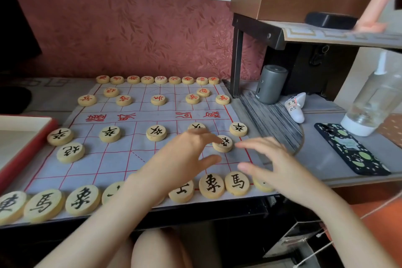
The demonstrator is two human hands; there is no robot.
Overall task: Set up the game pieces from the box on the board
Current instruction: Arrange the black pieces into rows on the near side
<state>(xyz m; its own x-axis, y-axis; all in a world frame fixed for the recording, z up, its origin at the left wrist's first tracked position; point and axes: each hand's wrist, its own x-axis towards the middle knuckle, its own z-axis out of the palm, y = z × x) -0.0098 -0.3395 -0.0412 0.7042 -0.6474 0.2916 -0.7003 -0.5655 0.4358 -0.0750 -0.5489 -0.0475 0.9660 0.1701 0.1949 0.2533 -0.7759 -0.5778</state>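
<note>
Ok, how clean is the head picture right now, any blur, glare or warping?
Head view: soft even daylight, no glare on the board; both the left hand and right hand are slightly motion-blurred; wide-angle bending swells the near black pieces; the far red row is small and soft, hard to read.

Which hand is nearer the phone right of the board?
Right. The right hand is over the board's right edge, apart from the phone lying on the table beyond it. The left hand is farther in over the board, fingertips at a black-lettered piece.
</note>
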